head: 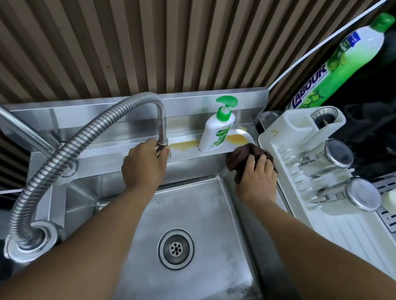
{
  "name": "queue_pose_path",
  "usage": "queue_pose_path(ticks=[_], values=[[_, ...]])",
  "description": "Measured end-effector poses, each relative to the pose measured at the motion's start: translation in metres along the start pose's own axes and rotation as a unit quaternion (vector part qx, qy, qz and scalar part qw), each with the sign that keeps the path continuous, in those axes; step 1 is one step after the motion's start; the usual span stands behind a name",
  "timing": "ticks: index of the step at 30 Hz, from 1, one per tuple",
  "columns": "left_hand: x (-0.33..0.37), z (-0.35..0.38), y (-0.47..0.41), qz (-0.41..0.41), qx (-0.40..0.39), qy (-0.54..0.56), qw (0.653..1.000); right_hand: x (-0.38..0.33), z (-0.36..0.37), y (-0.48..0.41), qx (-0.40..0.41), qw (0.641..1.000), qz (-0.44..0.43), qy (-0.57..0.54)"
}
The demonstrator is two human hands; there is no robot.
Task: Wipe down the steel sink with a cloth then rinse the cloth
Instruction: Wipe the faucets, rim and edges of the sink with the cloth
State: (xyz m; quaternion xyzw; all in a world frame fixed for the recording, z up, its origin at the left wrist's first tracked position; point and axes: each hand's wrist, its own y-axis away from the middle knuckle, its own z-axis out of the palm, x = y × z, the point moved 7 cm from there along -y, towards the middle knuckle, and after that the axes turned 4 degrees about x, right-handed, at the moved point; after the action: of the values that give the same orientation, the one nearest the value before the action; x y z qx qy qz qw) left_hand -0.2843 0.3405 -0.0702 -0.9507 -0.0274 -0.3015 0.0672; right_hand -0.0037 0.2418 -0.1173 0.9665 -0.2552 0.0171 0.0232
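- Two hands are working over the steel sink (pixel 198 221), and I am logging each in turn.
- The right hand (pixel 256 183) is pressing the cloth (pixel 242 154) onto the sink's right rear corner, on the rim just beside the white drying rack (pixel 327 210); its fingers are lying spread over the cloth and curling down onto it — clamped on the cloth, as I read it.
- The left hand (pixel 143 166) is gripping the nozzle end of the flexible faucet hose (pixel 73 147), thumb and fingers closed around the metal tip.
- Handling, my judgement: the cloth is looking soft, limp and light, bunching freely under the palm. It will probably be turning heavier and slicker once wetted. I am judging the best hold to be a full-palm gather at the bunched middle, not a pinch at one edge.
- Appearance: the cloth is dark brown, crumpled into folds, partly hidden under the fingers; I cannot tell whether it is wet.
- The basin is showing dull, cloudy patches around the drain (pixel 176 248) and along the near wall, so wiping is looking unfinished.
- A yellow stain (pixel 184 145) is lying on the back ledge beside the soap dispenser (pixel 216 129) — a likely next patch.
- No water is visibly running from the nozzle.
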Motion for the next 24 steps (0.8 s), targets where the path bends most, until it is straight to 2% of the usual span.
queue_pose_path(ticks=[5, 15, 18, 24], values=[[0.0, -0.001, 0.001, 0.0, 0.0, 0.0, 1.0, 0.001, 0.0, 0.015, -0.004, 1.0, 0.013, 0.009], [-0.001, -0.001, 0.002, -0.001, 0.002, 0.002, 1.0, -0.025, 0.003, -0.032, 0.017, 0.998, -0.004, 0.057], [0.0, -0.001, 0.003, 0.001, 0.001, -0.001, 1.0, -0.011, 0.007, -0.02, 0.024, 0.997, -0.02, 0.073], [0.001, -0.003, 0.003, -0.004, -0.006, 0.005, 1.0, 0.022, 0.013, 0.031, 0.028, 0.995, 0.006, 0.094]])
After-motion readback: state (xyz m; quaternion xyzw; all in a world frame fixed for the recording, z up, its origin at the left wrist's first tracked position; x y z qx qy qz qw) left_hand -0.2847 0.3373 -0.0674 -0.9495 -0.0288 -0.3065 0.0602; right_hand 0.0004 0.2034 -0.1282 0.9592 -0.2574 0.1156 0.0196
